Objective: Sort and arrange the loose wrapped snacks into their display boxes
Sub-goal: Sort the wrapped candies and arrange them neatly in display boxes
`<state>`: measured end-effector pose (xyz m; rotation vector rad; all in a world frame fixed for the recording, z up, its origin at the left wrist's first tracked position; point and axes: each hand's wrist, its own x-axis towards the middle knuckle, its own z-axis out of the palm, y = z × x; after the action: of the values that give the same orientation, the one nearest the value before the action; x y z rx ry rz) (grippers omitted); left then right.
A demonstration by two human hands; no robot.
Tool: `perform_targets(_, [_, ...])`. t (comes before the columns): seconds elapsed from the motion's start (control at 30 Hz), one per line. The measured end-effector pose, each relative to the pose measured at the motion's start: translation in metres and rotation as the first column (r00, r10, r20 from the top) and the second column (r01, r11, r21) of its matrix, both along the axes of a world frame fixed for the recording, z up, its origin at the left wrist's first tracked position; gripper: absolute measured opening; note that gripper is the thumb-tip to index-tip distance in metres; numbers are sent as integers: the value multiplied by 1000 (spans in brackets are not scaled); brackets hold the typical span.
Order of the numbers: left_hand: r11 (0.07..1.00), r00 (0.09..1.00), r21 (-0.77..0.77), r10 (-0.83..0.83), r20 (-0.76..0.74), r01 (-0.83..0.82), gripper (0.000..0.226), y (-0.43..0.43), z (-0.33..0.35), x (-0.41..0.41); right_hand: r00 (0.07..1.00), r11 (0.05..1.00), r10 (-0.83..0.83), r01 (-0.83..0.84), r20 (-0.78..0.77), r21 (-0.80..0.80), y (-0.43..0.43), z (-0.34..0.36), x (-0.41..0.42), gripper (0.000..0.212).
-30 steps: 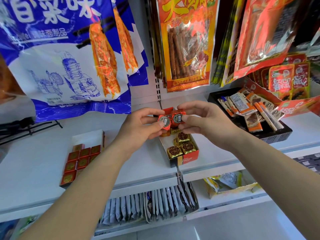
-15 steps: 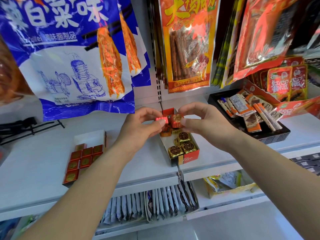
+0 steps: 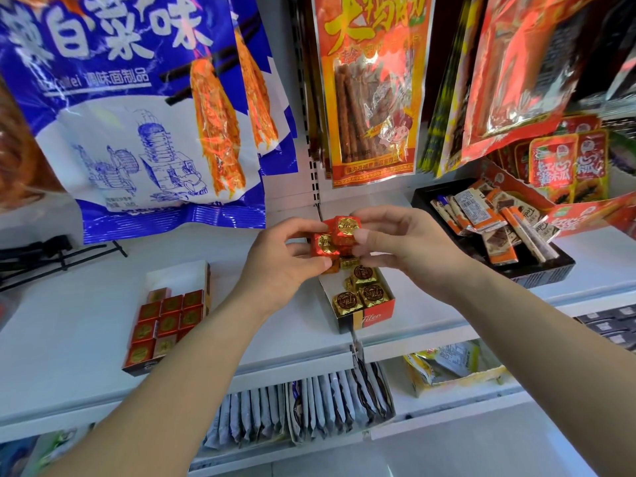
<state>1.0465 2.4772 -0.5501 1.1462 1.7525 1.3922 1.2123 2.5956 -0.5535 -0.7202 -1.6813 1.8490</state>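
The hands cover the back part of the open display box point(image 3: 365, 319), so its content there cannot be seen; only some gold snacks point(image 3: 372, 293) show in its front part. The left hand point(image 3: 280, 270) pinches one red snack point(image 3: 323, 244) between thumb and fingers. The right hand point(image 3: 409, 249) pinches a second red snack point(image 3: 347, 229), which touches the first. Both are held above the back of this box, which stands at the front edge of the white shelf point(image 3: 69, 335). Toward the left end of the shelf a second box point(image 3: 179, 274) holds rows of red snacks, its front corner blurred. At the right end stands a black tray point(image 3: 547, 271) of brown bars. A big blue bag point(image 3: 137, 125) hangs above, cut off at the top. Below the shelf, packets point(image 3: 309, 402) stand in a row.
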Motion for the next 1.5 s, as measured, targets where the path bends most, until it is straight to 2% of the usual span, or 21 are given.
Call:
perform_targets(0.13, [999,999,24,25,-25,-25,51,1,0,2,997,993,11,-20,72,116,-6,-3,-5,31])
perform_targets(0.23, [1000,1000,24,12,-29,-11,57,1,-1,0,997,990,9,-20,77,141,-8,-2,-7,28])
perform_targets(0.37, [1000,997,12,-28,-73,29,49,0,-1,-2,994,979,35,-55,104,198,-9,1,-7,28])
perform_targets(0.57, [999,997,23,-24,-74,26,45,2,0,-1,985,985,73,-96,159,141,-5,11,-9,26])
perform_targets(0.77, [999,996,42,-9,-94,13,46,1,-2,-2,951,976,37,-100,307,195,-2,16,-17,16])
perform_targets(0.93, [998,993,64,-13,-114,21,47,-3,-1,-7,941,974,93,-154,326,169,-3,16,-21,21])
perform_targets(1.03, [999,983,27,-29,-180,35,51,-5,-2,-14,944,976,61,-124,325,179,-3,17,-25,18])
perform_targets(1.1, [998,975,-50,-43,-216,33,53,-8,-7,-20,941,972,40,-114,337,203,-2,14,-27,17])
perform_targets(1.2, [979,966,-201,-36,-257,-17,40,-14,-19,-26,894,926,-9,-162,448,341,-1,3,-30,23])
perform_targets(1.3, [954,985,-301,-54,-163,2,34,-14,-29,-23,844,860,-48,-237,535,451,-1,-7,-34,30])
perform_targets(1.4, [950,992,-310,-67,-110,30,32,-12,-30,-21,810,808,-16,-334,586,485,-2,-7,-36,30])
perform_targets(1.5, [946,994,-319,-83,-67,57,31,-12,-28,-24,686,666,-88,-499,723,555,-4,-1,-35,36])
